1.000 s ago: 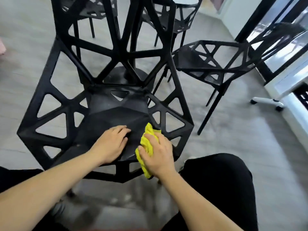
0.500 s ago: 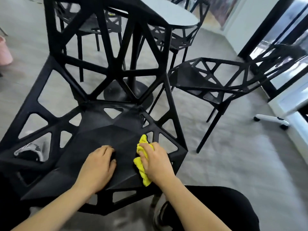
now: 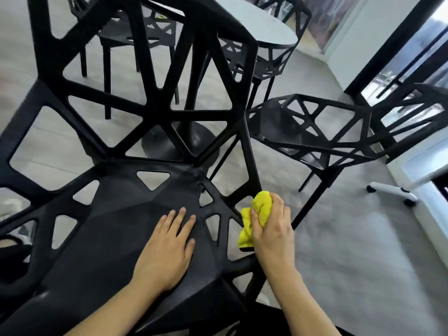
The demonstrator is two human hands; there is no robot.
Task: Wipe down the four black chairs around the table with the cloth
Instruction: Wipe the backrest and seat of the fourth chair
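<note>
The cloth (image 3: 257,219) was clutched in the right hand (image 3: 272,229) at the chair (image 3: 116,226) seat's edge; the seat, steadied by the flat left hand (image 3: 167,251), lay leftward.

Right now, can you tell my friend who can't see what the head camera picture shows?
A right hand presses a bunched yellow cloth on the right edge of a black chair, while the left hand rests flat on its seat. Three more black chairs surround a grey table.

Office break area: round table (image 3: 261,27), black chairs (image 3: 315,132), glass partition (image 3: 412,52).
</note>
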